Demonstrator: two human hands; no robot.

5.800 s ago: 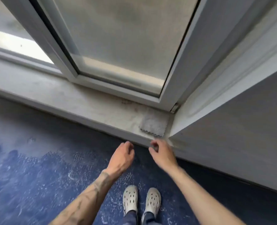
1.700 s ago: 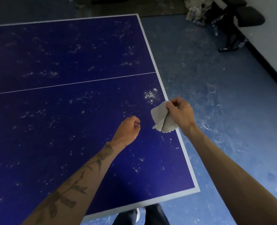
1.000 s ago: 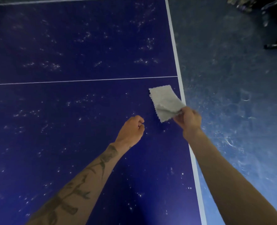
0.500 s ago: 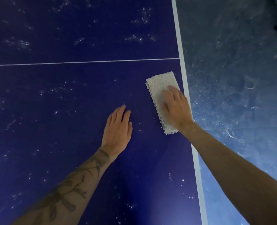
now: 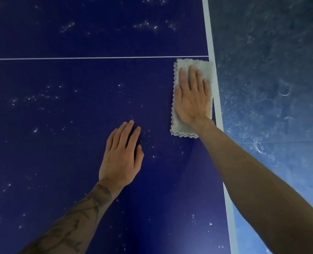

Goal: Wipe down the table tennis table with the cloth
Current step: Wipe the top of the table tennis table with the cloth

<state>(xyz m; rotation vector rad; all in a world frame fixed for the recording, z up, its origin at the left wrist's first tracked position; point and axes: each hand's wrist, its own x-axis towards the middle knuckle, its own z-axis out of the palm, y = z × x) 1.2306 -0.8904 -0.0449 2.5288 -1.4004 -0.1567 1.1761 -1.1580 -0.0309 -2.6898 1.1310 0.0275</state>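
Head | right hand [image 5: 193, 99] flat on cloth [image 5: 181, 128] | left hand [image 5: 121, 156] on table [image 5: 60, 125]

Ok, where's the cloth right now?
In the head view the cloth lies flat on the table, far right, pressed under the right hand, against the white edge line and just this side of the thin white line.

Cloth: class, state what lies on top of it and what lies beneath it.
The right hand presses flat on the cloth. Beneath it is the table; any dust under the cloth is hidden.
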